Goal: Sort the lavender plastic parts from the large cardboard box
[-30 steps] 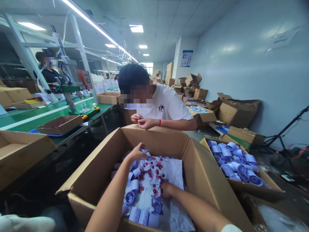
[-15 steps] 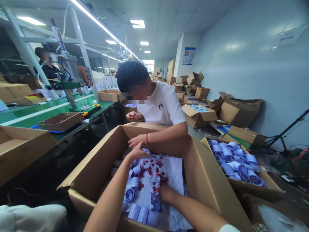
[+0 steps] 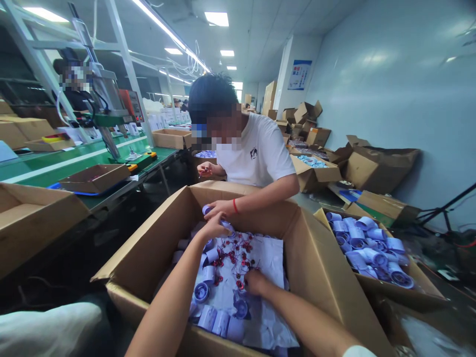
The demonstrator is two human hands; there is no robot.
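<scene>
Both my arms reach into a large open cardboard box (image 3: 316, 258). My left hand (image 3: 212, 227) is closed on a small white-blue cylinder (image 3: 225, 226) at the far side of the box. My right hand (image 3: 254, 281) is curled among small red coil parts with wires (image 3: 234, 254), which lie on white paper (image 3: 268, 263); what its fingers hold is hidden. Several more white-blue cylinders (image 3: 220, 320) lie in the box. A person in a white T-shirt (image 3: 256, 153) leans over the far edge, one hand (image 3: 219, 207) lifting a cylinder just above my left hand.
A second box (image 3: 405, 292) of white-blue cylinders stands at the right. A green workbench (image 3: 74, 163) with a press machine (image 3: 107, 114) and shallow cardboard trays runs along the left. More open boxes are piled by the far wall. Another person stands behind the bench.
The person opposite has lowered one hand into the box and lifted a cylinder. My left hand stayed on its cylinder; my right hand shifted slightly among the red coils.
</scene>
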